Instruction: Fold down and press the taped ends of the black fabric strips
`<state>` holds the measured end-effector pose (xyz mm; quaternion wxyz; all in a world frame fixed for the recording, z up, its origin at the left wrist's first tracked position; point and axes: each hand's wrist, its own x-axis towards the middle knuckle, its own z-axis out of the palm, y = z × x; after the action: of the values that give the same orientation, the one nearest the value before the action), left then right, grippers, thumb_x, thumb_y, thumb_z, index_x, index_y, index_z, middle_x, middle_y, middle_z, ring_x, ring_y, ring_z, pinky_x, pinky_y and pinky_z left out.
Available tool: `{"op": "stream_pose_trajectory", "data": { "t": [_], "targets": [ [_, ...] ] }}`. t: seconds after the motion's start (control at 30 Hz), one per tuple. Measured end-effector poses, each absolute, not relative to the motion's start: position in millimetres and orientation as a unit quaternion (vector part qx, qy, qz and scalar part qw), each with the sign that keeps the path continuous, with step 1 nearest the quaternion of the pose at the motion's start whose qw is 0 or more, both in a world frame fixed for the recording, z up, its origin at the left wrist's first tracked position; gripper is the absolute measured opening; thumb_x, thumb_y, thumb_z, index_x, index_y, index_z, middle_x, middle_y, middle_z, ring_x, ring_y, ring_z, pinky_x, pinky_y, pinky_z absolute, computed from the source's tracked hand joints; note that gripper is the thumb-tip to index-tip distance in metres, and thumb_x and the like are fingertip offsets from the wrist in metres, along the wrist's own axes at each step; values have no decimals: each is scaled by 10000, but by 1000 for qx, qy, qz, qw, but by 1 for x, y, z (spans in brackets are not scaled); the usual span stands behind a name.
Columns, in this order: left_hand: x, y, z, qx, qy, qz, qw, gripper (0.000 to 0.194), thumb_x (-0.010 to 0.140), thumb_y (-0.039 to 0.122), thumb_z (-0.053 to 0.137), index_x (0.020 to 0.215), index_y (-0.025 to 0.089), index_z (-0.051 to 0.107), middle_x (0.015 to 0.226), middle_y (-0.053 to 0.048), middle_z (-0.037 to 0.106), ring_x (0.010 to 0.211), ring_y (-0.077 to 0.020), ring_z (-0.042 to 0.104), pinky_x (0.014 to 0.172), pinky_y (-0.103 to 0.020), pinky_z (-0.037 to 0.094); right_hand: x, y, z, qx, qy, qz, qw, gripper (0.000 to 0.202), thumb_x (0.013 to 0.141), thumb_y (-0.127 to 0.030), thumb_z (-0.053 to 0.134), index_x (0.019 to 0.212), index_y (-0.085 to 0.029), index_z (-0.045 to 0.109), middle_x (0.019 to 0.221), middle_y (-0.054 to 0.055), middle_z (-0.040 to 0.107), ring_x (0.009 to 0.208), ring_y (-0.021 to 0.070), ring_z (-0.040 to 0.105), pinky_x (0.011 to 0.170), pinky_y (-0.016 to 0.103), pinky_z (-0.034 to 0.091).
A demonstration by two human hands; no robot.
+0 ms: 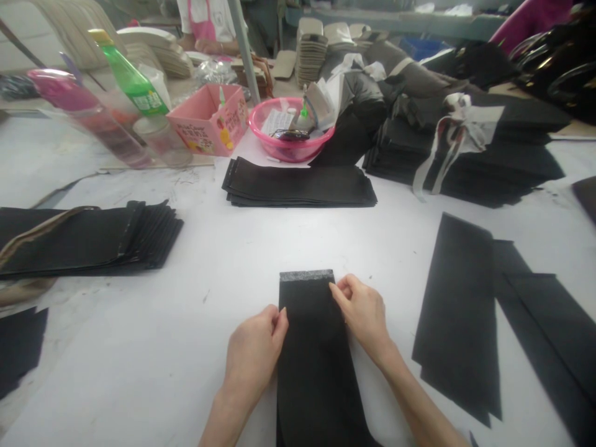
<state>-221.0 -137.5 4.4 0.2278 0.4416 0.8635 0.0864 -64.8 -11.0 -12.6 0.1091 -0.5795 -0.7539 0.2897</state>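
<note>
A long black fabric strip lay flat on the white surface, running from the near edge of the view away from the person, its far end finished with a narrow grey band. The left hand rested against the strip's left edge, its grip pressed together with the fingertips pinching that edge. The right hand sat at the strip's right edge, nearer the grey band, thumb and forefinger likewise closed on the cloth. Beyond the strip's far end lay a neat stack of black pieces, and behind that stood a pink basin holding small odds and ends. Left of the basin stood a pink box and a green bottle that leaned in the view. Well to the left of the strip sat a fanned pile of black pieces. To the strip's right, several loose black sheets lay overlapping on the surface, and farther back on that side were tied bundles of black material. A person in a pink apron was partly seen behind the bottle.
</note>
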Motion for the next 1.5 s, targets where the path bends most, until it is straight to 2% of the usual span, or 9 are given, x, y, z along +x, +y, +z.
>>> {"op": "stream_pose_trajectory", "data": {
  "t": [0.67,0.9,1.0,1.1,1.17,1.23,1.27,1.5],
  "targets": [
    [-219,-137,6,441,868,73,218,378,954,415,389,663,203,504,570,5,577,519,-130,490,527,-266,187,-66,-15,-12,-573,-778,231,112,203,879,-359,565,738,-224,510,577,-51,595,533,131,531,516,250,222],
    [-215,-137,12,463,867,22,183,359,969,419,362,734,205,529,631,-24,634,578,-168,586,516,-271,213,-65,-18,-11,-567,-788,212,115,193,890,-356,557,756,-222,517,605,-41,613,565,141,566,528,252,235],
    [-212,-138,17,459,876,-9,151,305,964,418,382,834,200,551,634,-26,637,577,-194,606,506,-278,251,-66,-17,-10,-567,-790,207,112,187,894,-356,554,766,-224,526,619,-37,622,577,138,572,530,247,242],
    [-210,-138,16,484,873,0,61,205,941,348,463,1000,178,562,822,-54,677,699,-223,637,571,-302,379,-66,-16,-9,-571,-788,205,104,188,890,-363,565,768,-222,542,633,-30,632,592,138,580,531,245,248],
    [-210,-136,12,557,830,33,-2,249,914,223,510,1157,175,536,1108,-88,645,961,-244,617,773,-342,449,-66,-16,-9,-573,-788,203,101,195,887,-370,573,763,-222,547,640,-30,637,598,139,582,532,244,249],
    [-211,-135,6,645,761,60,-26,387,895,120,508,1275,194,487,1319,-82,541,1190,-241,503,976,-375,393,-67,-15,-9,-571,-789,201,102,198,886,-374,577,761,-225,546,642,-32,639,599,140,581,531,243,248],
    [-211,-134,3,678,731,65,-26,421,896,97,495,1302,205,473,1367,-70,505,1243,-233,457,1025,-383,362,-67,-15,-10,-570,-791,199,102,198,887,-375,577,760,-226,544,641,-33,640,599,141,581,530,243,246],
    [-214,-133,-3,715,697,48,-18,414,912,84,442,1307,201,486,1425,-50,460,1273,-222,428,1009,-395,389,-59,-11,-9,-563,-808,151,79,268,894,-461,562,755,-232,554,676,-16,655,620,164,594,525,257,231]
  ]
}}
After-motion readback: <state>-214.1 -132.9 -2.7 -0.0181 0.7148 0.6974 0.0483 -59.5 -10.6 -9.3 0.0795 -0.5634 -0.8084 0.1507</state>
